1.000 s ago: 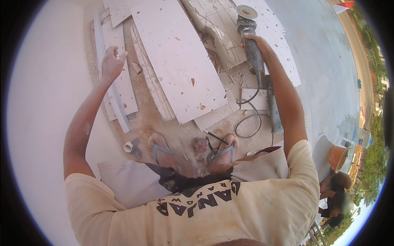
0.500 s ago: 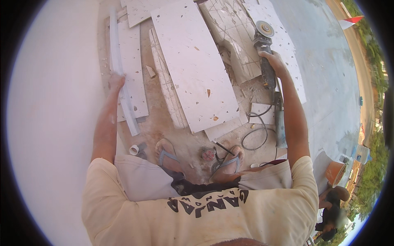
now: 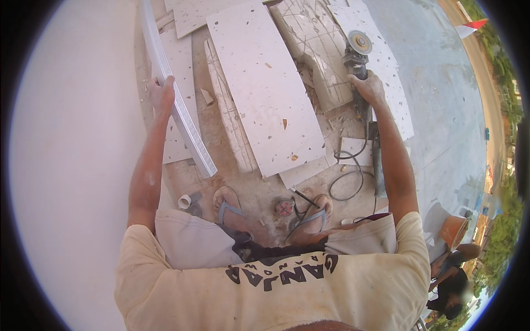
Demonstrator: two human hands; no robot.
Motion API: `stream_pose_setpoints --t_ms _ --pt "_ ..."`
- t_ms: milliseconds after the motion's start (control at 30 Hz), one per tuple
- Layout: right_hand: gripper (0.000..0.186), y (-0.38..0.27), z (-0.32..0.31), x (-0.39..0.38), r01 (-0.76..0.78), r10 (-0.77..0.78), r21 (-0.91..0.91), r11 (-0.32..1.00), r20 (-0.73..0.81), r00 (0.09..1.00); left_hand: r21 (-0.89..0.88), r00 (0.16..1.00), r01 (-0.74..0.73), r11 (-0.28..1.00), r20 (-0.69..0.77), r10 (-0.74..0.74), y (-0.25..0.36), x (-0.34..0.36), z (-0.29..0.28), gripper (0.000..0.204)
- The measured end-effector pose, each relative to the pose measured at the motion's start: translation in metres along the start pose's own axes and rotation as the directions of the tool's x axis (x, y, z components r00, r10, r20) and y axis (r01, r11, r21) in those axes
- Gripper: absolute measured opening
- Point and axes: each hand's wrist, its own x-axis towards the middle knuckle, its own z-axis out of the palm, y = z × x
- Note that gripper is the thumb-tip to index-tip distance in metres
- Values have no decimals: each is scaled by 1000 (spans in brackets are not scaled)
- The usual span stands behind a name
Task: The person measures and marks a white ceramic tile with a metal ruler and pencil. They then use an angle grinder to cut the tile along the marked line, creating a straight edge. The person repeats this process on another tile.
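- Left hand (image 3: 161, 95), upper left of the frame: fingers wrapped over the top edge of a long white strip (image 3: 179, 113), which stands on edge and slants down toward the feet.
- Right hand (image 3: 369, 88), upper right: fingers closed round the body of an angle grinder (image 3: 358, 55), disc uppermost, above the stacked slabs.
- Speckled white slab (image 3: 265, 88) lies flat at centre.
- Advised: steady the strip before bringing the disc near; keep the black cable (image 3: 345, 176) clear of feet.

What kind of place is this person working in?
Probably an outdoor tile-cutting spot. The right hand grips an angle grinder, the left hand lifts a long white strip, and speckled slabs lie on dusty ground.
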Motion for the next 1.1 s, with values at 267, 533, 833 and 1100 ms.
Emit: stream_pose_setpoints --t_ms 267,533,833,1100 --pt "82 -20 1 -18 -33 34 -53 998 28 999 -348 993 31 937 115 10 83 -35 28 56" --pt "89 -3 1 -46 -11 3 -30 999 -266 964 -370 949 116 922 314 7 128 -93 97 68" --pt "83 -47 21 -221 63 -218 540 839 229 949 -260 929 129 957 369 -25 167 -159 157 74" --pt "76 -32 69 -279 79 -162 396 915 180 970 -260 910 112 959 415 6 175 -188 191 74"
